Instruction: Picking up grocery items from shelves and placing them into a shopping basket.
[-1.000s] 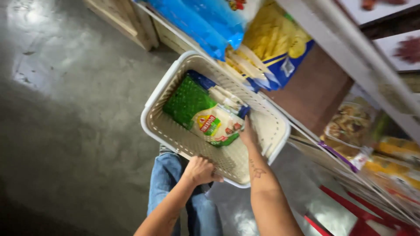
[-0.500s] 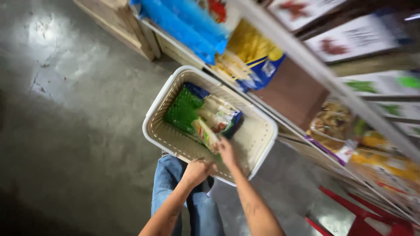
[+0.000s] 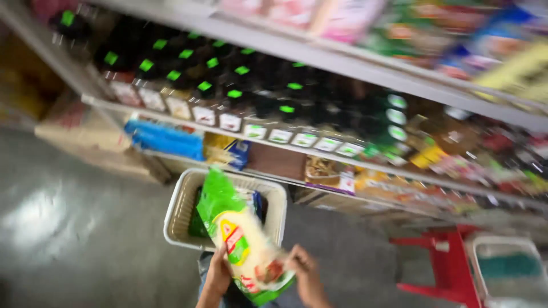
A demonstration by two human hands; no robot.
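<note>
Noodle packet (image 3: 242,239), green at the top with a pale lower half and a red and yellow label, stands nearly upright between my two hands, its lower end just in front of the white plastic basket (image 3: 181,212). My left hand (image 3: 218,275) is closed on the packet's lower left edge and my right hand (image 3: 303,269) grips its lower right corner. The picture is blurred, so I cannot make out single fingers. Inside the basket lies another green packet (image 3: 198,223). Behind it run store shelves (image 3: 319,57) with dark bottles (image 3: 188,71) capped in green, and a red stool (image 3: 451,262) stands on the grey floor (image 3: 74,228) to my right.
</note>
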